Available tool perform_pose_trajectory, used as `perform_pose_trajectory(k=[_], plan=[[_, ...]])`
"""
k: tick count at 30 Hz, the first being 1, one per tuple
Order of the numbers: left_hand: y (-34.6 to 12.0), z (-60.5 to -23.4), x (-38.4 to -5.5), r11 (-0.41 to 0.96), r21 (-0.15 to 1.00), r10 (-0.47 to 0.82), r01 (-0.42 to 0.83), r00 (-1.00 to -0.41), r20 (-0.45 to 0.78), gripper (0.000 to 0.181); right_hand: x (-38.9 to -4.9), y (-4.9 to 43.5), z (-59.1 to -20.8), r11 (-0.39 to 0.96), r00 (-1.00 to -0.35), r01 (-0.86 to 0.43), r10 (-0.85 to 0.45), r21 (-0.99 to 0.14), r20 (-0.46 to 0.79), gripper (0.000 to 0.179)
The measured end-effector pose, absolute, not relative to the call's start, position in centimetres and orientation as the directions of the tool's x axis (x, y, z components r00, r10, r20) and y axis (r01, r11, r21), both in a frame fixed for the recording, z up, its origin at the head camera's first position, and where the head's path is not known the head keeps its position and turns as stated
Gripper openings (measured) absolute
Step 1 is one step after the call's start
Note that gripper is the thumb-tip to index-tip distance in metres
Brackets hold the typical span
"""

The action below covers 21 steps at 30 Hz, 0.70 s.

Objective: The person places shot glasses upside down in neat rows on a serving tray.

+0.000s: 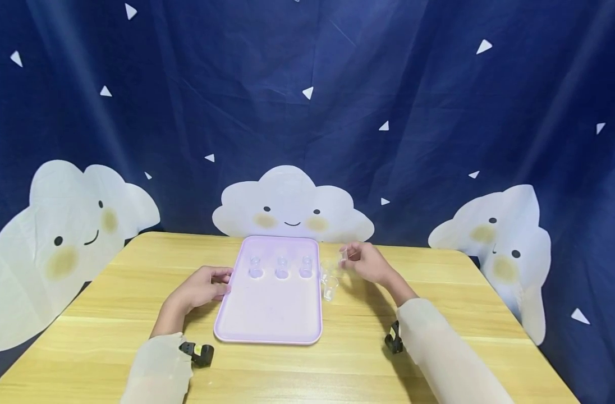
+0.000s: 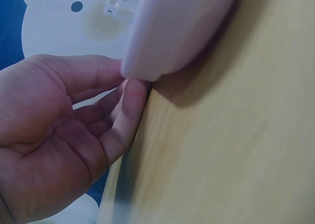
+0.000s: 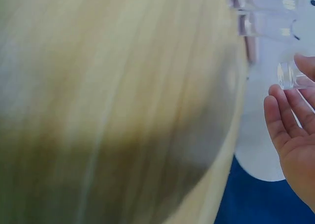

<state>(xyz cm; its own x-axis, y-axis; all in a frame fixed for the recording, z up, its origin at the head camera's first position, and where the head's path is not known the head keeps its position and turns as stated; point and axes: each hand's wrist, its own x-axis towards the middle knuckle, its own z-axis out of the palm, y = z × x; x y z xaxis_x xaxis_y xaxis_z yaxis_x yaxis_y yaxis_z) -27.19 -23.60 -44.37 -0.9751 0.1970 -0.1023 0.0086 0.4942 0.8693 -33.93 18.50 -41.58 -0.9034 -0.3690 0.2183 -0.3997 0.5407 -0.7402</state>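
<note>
A pale purple tray [image 1: 268, 314] lies on the table, and three small clear cups stand in a row on its far half, one of them the middle cup [image 1: 281, 269]. At the tray's left edge, my left hand [image 1: 201, 289] pinches the rim between thumb and fingers, as the left wrist view shows close up. Right of the tray, my right hand [image 1: 369, 262] holds another small clear cup [image 3: 286, 76] between thumb and fingertips, raised above the table. Below it, a few more clear cups [image 1: 330, 292] sit close beside the tray's right edge.
The wooden table [image 1: 267, 376] runs back to a dark blue curtain [image 1: 307, 123] printed with white clouds and small triangles. A black wrist camera [image 1: 198, 354] sits on the left sleeve, and another camera [image 1: 394, 338] on the right one.
</note>
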Motion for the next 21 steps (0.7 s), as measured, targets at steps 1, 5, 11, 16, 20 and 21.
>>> perform_pose_trajectory(k=[1,5,11,16,20,21], plan=[[-23.6,-44.3,-27.2,0.495,0.869,0.198,0.010,-0.975,-0.102,0.050,-33.9,18.4,-41.3,0.537,-0.902,-0.404,-0.366,-0.740,0.227,0.014],[-23.6,-44.3,-27.3,0.503,0.864,0.201,0.016,-0.974,-0.099,0.050,-33.5,18.0,-40.3,0.539,-0.904,-0.411,-0.348,-0.736,0.249,0.021],[-23.7,-44.3,-27.3,0.500,0.866,0.199,0.010,-0.974,-0.103,0.051,-33.1,16.9,-39.3,0.538,-0.891,-0.444,-0.351,-0.717,0.288,0.022],[-23.7,-44.4,-27.3,0.495,0.869,0.202,0.009,-0.974,-0.106,0.051,-32.6,15.9,-38.6,0.507,-0.881,-0.461,-0.362,-0.728,0.306,0.021],[-23.6,-44.3,-27.3,0.500,0.866,0.200,0.008,-0.974,-0.106,0.051,-32.2,15.0,-38.2,0.492,-0.875,-0.466,-0.382,-0.736,0.299,0.026],[-23.6,-44.2,-27.3,0.501,0.866,0.200,0.008,-0.974,-0.106,0.051,-32.1,14.7,-38.2,0.489,-0.872,-0.469,-0.386,-0.735,0.300,0.027]])
